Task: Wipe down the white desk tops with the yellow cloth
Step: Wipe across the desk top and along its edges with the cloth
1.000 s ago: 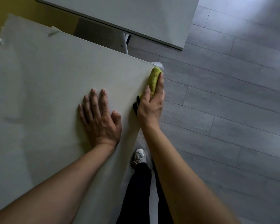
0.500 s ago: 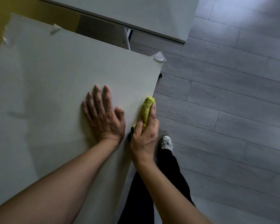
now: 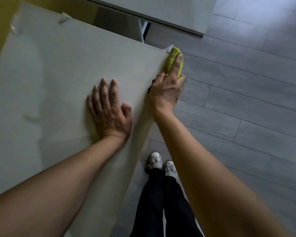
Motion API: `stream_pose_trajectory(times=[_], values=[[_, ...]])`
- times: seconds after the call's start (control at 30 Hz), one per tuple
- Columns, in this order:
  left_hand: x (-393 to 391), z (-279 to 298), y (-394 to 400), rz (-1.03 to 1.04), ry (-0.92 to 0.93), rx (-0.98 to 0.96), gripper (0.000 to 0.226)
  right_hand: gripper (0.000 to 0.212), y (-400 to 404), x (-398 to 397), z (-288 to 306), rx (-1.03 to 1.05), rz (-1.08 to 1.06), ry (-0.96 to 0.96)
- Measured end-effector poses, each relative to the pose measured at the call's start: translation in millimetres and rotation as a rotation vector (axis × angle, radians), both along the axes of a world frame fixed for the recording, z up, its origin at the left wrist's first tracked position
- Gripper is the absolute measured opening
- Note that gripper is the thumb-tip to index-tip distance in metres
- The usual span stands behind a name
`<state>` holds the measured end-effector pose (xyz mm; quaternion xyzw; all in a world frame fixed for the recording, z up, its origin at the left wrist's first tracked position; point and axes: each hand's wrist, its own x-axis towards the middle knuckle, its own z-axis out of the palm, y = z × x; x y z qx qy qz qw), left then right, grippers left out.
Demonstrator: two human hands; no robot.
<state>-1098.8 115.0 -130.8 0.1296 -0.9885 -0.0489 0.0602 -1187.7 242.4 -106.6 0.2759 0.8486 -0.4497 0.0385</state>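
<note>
Item, your right hand (image 3: 166, 93): index finger stretched along the top of the yellow cloth (image 3: 171, 61), thumb on the desk side of it, the remaining fingers curled round its far side, so the cloth is gripped and pressed against the right-hand edge of the white desk top (image 3: 67, 69), close to the far right corner. The cloth is bunched into a narrow roll, its tip level with that corner; a small dark piece shows just below your thumb at the desk edge, and what it is cannot be told. Item, your left hand (image 3: 109, 113): fingers straight and close together, thumb set slightly apart, palm flat on the desk surface, holding nothing, just beside the right hand and inward from the edge. Item, both forearms, bare, reaching in from the lower frame. Item, desk fittings: clear corner protectors, one at the far right corner (image 3: 168, 47) beside the cloth tip, one on the far edge (image 3: 64, 17), one at the far left (image 3: 13, 27). Item, second white desk top (image 3: 169, 11), beyond the first, apart from it, with a white leg (image 3: 140, 30) under it. Item, grey plank floor (image 3: 246, 91), with your pale trainers (image 3: 161, 164) and dark trousers (image 3: 161, 207) beside the desk edge. Item, yellow wall (image 3: 0, 17), far left.
</note>
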Motion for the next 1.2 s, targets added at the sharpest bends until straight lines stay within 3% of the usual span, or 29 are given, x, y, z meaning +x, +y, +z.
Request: stream_pose_trajectory(times=[0.27,0.57,0.87,1.0,1.2], values=[[2,-1,-6,-0.027,0.014,0.024,0.07,0.075,-26,161,3,-0.09,0.135,0.049],[12,4,-11,-0.118,-0.003,0.133,0.07,0.071,-3,9,5,0.043,0.054,-0.025],[193,21,-55,-0.221,-0.118,0.039,0.064,0.071,6,5,-2,0.03,0.066,0.009],[192,16,-56,-0.213,-0.086,0.048,0.065,0.073,-12,66,1,0.025,0.08,0.014],[199,5,-63,-0.235,-0.046,0.022,0.065,0.086,-55,262,10,-0.071,0.202,-0.032]])
